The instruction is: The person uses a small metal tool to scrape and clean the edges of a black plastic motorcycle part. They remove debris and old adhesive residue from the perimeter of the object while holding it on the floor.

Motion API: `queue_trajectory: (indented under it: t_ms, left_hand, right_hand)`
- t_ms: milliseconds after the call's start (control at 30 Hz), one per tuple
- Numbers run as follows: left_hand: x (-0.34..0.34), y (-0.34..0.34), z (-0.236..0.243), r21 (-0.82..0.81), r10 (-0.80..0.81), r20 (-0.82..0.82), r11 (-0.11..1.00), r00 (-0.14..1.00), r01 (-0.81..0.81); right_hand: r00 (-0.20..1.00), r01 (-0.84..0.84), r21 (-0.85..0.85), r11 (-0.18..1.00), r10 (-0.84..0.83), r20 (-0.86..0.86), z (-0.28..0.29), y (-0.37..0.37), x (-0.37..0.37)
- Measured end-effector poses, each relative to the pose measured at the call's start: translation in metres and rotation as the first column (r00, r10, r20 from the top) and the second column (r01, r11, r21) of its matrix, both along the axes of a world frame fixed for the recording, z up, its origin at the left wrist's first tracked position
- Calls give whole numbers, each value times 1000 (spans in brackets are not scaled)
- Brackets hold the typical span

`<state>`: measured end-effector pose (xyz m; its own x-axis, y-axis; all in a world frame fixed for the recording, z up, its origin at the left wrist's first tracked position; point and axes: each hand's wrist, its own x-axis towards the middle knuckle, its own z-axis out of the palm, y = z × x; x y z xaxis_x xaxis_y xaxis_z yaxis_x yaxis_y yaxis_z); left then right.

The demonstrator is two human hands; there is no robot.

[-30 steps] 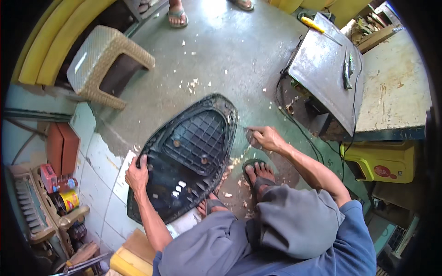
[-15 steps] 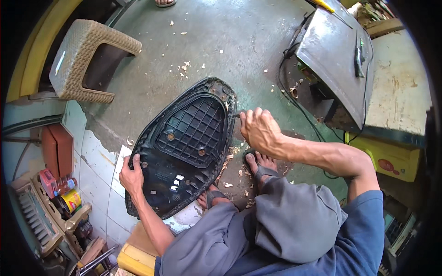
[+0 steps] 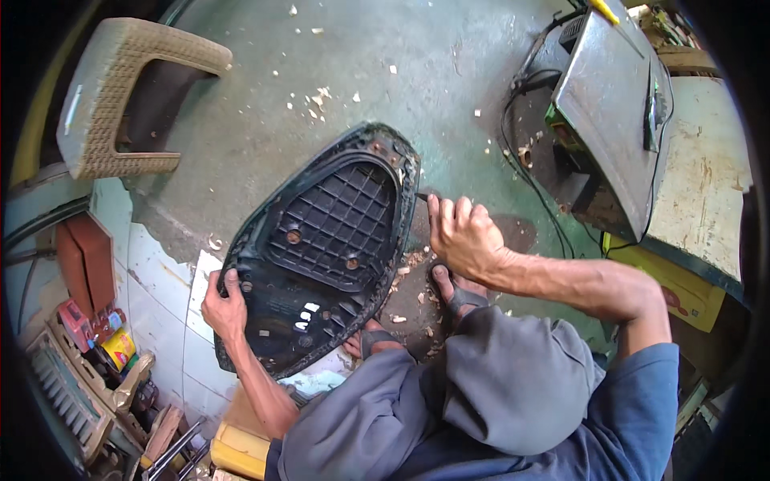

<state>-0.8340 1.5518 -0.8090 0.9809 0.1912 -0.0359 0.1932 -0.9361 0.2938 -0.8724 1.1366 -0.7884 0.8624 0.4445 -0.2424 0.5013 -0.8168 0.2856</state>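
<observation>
A black, roughly teardrop-shaped pan (image 3: 321,256) with a gridded recess, two rusty round spots and small white marks slants, narrower end away and rightward; a thin dark tool (image 3: 423,196), mostly hidden, sits at its right edge

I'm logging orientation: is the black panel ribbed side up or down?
Ribbed side up: the black panel shows its ribbed grid to the downward-looking camera.

Pale, thin scraps (image 3: 319,98) litter a smooth, hard, grey-green floor (image 3: 401,40), where a beige, woven-textured plastic stool (image 3: 104,104) stands at left and slim black cables (image 3: 552,220) run at right.
</observation>
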Motion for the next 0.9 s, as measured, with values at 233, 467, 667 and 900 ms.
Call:
queue_trajectory:
  t_ms: [233,467,667,900]
  left_hand:
    - [11,9,-10,51,115,-91,993,989,-110]
    - [17,31,-33,-61,79,-156,994,985,-89]
    - [16,36,-46,-3,19,-28,1000,999,-19]
    - [21,19,-28,-44,74,-174,996,982,-83]
  right_hand:
    - [775,632,504,588,-475,-417,-16,-30,3]
    - [1000,-4,314,949,3,5,-17,-43,15]
    - [980,-51,123,991,74,-183,-16,-26,35]
    - [692,722,540,434,-454,-561,-55,-34,17]
